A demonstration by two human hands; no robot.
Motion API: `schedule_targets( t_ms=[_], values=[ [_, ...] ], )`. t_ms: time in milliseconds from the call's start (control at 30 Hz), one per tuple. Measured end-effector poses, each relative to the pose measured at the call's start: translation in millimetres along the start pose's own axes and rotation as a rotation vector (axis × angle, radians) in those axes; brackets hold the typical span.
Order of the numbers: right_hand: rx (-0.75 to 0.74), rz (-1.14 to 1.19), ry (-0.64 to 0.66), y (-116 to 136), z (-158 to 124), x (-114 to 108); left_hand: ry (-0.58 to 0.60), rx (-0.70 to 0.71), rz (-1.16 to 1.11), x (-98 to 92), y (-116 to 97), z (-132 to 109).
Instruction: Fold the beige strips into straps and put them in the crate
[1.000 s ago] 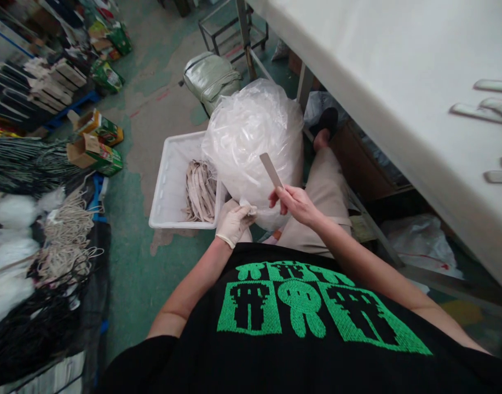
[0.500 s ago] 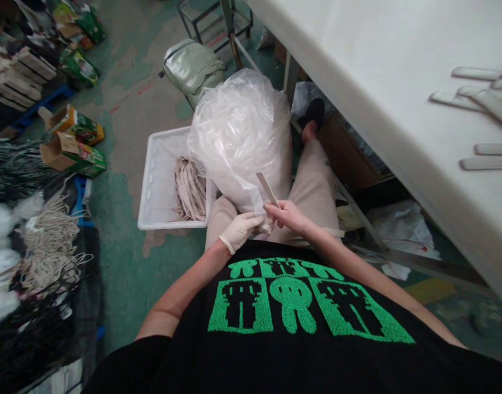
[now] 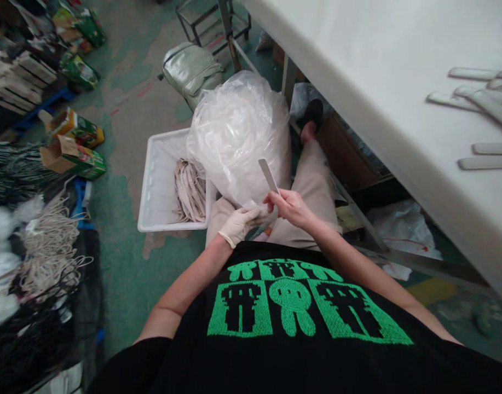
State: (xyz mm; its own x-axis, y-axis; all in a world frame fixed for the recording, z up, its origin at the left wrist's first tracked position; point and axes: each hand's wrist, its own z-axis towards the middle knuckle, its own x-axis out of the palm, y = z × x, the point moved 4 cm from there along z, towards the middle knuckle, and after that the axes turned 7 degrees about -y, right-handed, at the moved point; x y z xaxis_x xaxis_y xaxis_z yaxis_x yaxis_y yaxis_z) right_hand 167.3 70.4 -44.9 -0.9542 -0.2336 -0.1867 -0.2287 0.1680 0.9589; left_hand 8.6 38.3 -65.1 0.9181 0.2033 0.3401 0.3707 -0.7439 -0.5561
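Strip [image 3: 269, 175] pinched in curled right hand [image 3: 290, 208], gloved left hand [image 3: 238, 224] beside plastic bag [image 3: 238, 128], its hold unclear

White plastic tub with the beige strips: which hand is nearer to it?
Left. The gloved left hand is just to the right of the white plastic tub, not touching it; the bare right hand, gripping a flat grey strip, is farther right.
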Motion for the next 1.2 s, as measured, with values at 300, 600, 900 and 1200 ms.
schedule_targets(
  t_ms=[300, 600, 900, 1200],
  values=[
    [0.142, -0.141, 0.258, -3.7, -72.4, -3.9, -0.086, 0.018, -0.249, 2.6, -23.7, 8.4],
    [0.135, -0.282, 0.241, -6.2, -66.1, 4.4, -0.066, 0.013, -0.256, 11.8, -21.0, 1.7],
    [0.131, -0.336, 0.273, -10.5, -63.4, 9.0, -0.062, 0.006, -0.295, 13.5, -19.3, 2.5],
    [0.143, -0.358, 0.265, -15.0, -61.1, 11.0, -0.062, 0.038, -0.287, 14.5, -21.0, -0.6]
  ],
)
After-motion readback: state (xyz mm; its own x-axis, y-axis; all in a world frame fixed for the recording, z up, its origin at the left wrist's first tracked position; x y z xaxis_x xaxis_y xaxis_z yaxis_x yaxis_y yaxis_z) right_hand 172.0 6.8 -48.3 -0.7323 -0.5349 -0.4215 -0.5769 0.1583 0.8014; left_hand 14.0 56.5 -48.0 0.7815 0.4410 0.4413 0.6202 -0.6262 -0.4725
